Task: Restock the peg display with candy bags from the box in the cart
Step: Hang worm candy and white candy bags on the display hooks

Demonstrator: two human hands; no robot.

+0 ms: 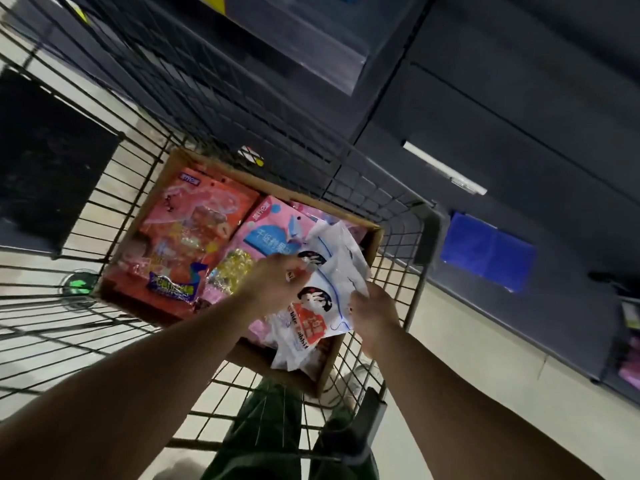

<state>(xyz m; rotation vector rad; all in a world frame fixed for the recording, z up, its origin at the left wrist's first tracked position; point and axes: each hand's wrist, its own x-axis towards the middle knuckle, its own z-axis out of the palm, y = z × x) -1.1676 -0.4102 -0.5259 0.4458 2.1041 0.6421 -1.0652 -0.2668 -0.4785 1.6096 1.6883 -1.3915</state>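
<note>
While both hands work inside the cardboard box, a small stack of white candy bags sits between them at the box's right end, tilted and partly lifted above the other stock. Left hand pinches the bags' left edge, fingers closed on the film. Right hand clamps the right edge, thumb on top. Each white bag carries a cartoon figure with black hair and a red panel below it; the lettering beside it is upside down and I cannot read it with certainty.

Pink bag lies flat in the box just left of the white ones, with a blue banner of white Chinese characters, partly covered by the left hand. Yellow wrapped sweets show through its window. Red-orange bag lies flat at the box's left end; blue banner near its lower edge, text blurred.

Box rests on the floor of a wire cart, pushed toward the cart's right side. Cart handle is dark, nearest the person. Green trousers and a pale shoe are seen through the mesh.

Floor is pale and smooth. Dark grey shelving rises on the right; a blue sheet is fixed low on it. Lighting is dim.
</note>
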